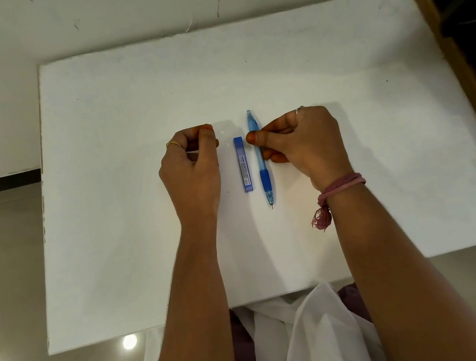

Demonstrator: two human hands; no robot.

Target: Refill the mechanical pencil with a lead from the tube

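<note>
both forearms reach forward, left hand [191, 167] loosely curled, right hand [300, 138] with fingers [259, 140] pinched together.

Right hand [304, 136] on pencil [260, 160]

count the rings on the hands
2: a gold ring on a left hand finger, a silver ring on a right hand finger; curled fingers may hide more.

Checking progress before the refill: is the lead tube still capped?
Shut, apparently: the lead tube lies flat on the table, cap end seated, neither hand touching it.
</note>
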